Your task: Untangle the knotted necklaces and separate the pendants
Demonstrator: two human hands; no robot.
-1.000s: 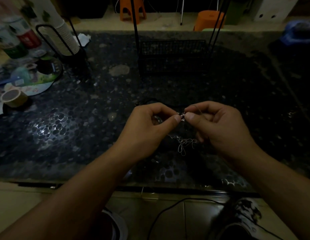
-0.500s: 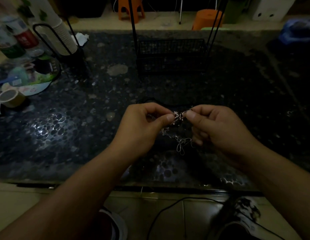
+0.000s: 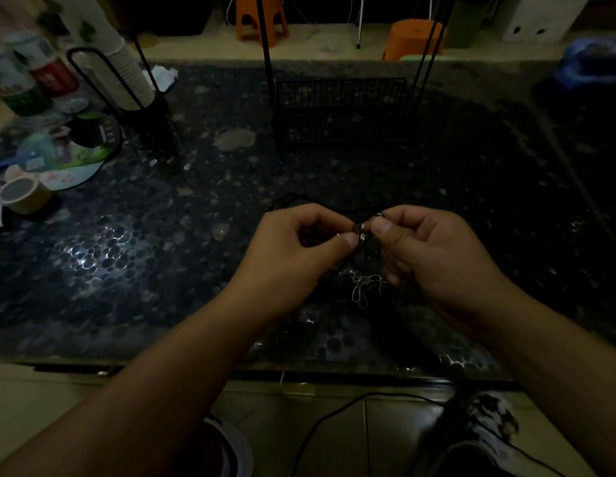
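Above the dark pebble-patterned table (image 3: 134,256) I hold a tangle of thin necklaces. A small shiny pendant (image 3: 362,232) sits in the knot between my fingertips. My left hand (image 3: 292,256) pinches the knot from the left with thumb and forefinger. My right hand (image 3: 427,253) pinches it from the right the same way. Loops of silver chain (image 3: 363,285) hang below the knot between my palms. A dark cord (image 3: 299,201) runs behind my left hand; where it ends is lost in the dim light.
A black wire basket (image 3: 341,111) stands at the back centre. A cup holder with stacked paper cups (image 3: 127,77), bottles (image 3: 20,80), a printed round fan (image 3: 75,156) and a tape roll (image 3: 22,194) crowd the left. A cable (image 3: 334,414) crosses the floor by my shoes.
Both hands stay pinched on the knot and have hardly moved. The fingertips shifted slightly and the hanging chain loops swung a little.
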